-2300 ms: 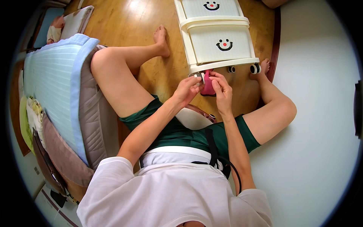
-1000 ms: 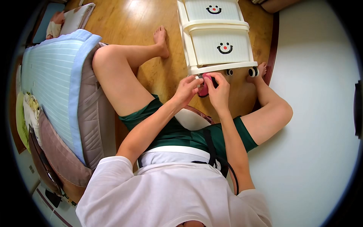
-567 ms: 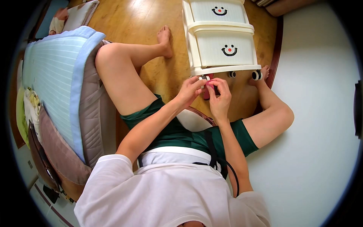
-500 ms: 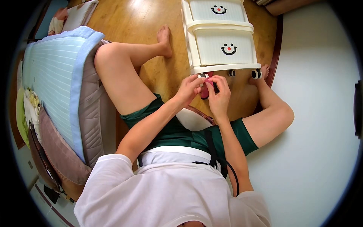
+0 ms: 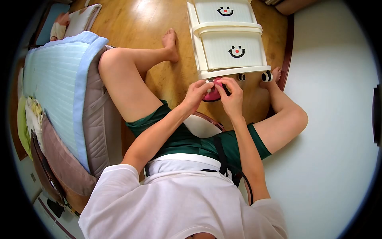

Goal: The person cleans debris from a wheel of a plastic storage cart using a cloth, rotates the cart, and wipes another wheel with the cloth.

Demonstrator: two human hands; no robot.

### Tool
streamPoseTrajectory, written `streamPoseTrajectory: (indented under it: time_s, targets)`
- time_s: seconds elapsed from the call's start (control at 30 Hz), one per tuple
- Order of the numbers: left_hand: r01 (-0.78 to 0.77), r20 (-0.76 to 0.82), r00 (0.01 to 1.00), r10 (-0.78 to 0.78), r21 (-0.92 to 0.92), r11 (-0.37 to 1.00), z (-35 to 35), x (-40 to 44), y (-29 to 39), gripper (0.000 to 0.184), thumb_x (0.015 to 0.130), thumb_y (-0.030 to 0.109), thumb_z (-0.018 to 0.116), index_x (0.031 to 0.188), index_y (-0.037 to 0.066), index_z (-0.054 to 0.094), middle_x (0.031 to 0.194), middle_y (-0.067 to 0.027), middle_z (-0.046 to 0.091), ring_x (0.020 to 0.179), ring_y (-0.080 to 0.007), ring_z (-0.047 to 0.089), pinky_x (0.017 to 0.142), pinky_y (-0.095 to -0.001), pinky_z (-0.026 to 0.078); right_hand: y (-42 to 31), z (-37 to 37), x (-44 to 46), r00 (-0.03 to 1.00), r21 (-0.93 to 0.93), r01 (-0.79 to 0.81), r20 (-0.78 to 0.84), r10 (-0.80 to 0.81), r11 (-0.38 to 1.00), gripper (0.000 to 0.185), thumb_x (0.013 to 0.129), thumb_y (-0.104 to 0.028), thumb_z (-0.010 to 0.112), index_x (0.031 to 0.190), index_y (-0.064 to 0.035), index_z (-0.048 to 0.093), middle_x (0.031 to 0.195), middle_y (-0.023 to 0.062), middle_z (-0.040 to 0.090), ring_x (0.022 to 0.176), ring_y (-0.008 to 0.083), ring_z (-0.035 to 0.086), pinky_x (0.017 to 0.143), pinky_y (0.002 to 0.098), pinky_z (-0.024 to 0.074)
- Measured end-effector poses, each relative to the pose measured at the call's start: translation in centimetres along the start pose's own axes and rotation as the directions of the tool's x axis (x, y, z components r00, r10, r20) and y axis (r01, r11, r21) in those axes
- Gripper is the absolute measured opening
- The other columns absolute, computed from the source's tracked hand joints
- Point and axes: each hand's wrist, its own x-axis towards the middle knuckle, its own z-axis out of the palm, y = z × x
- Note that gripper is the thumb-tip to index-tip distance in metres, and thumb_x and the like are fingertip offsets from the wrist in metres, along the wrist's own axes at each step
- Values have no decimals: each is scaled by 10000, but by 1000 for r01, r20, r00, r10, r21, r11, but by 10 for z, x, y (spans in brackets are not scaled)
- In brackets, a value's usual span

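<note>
Both my hands meet just below the front edge of a white plastic drawer unit [image 5: 232, 49]. With fingers pinched around a small white part, my left hand [image 5: 195, 96] works from the left side; its exact kind is hidden by the fingers. My right hand [image 5: 232, 97] is closed, its thumb and fingers pressed on a pink object [image 5: 213, 95] with a dark lower edge, whose kind I cannot make out. To the right of my fingers, two black-and-white caster wheels [image 5: 267, 76] show along the bottom edge of the unit.
My bare legs are spread on either side over the wooden floor [image 5: 123, 24]. On the left is a bed with a pale blue cover [image 5: 59, 75]. A plain white wall [image 5: 330, 119] bounds the right. Cushions [image 5: 65, 155] lie at the lower left.
The pink object has turned and shows a broader, rounder face between my hands. Both hands stay close together. The whole view has shifted slightly.
</note>
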Motion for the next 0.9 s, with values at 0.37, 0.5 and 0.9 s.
streamPoseTrajectory:
  time_s: [0.37, 0.5, 0.9]
  targets:
    - [20, 36, 999, -18, -36, 999, 7, -6, 9, 209, 893, 174, 575, 1047, 33, 589, 985, -37, 641, 859, -111, 603, 770, -261, 463, 24, 9, -33, 994, 54, 104, -47, -101, 993, 199, 682, 89, 664, 840, -28, 630, 960, 77, 597, 887, 229, 602, 719, 304, 496]
    - [28, 59, 998, -27, -18, 999, 9, -6, 7, 246, 907, 186, 559, 1092, 25, 583, 1037, -63, 637, 962, -139, 590, 857, -289, 456, 50, 16, -42, 999, -32, -36, -2, 36, 999, 201, 690, 92, 662, 854, -21, 633, 995, 96, 595, 905, 260, 598, 715, 313, 495]
    - [99, 153, 987, -52, -315, 944, 10, -8, 11, 250, 911, 124, 556, 1107, -30, 548, 1115, -141, 598, 1060, -266, 576, 970, -369, 465, 62, -8, -47, 876, 223, -391, -208, 436, 893, 117, 866, -85, 613, 966, -30, 585, 869, 66, 580, 844, 151, 541, 760, 274, 437]
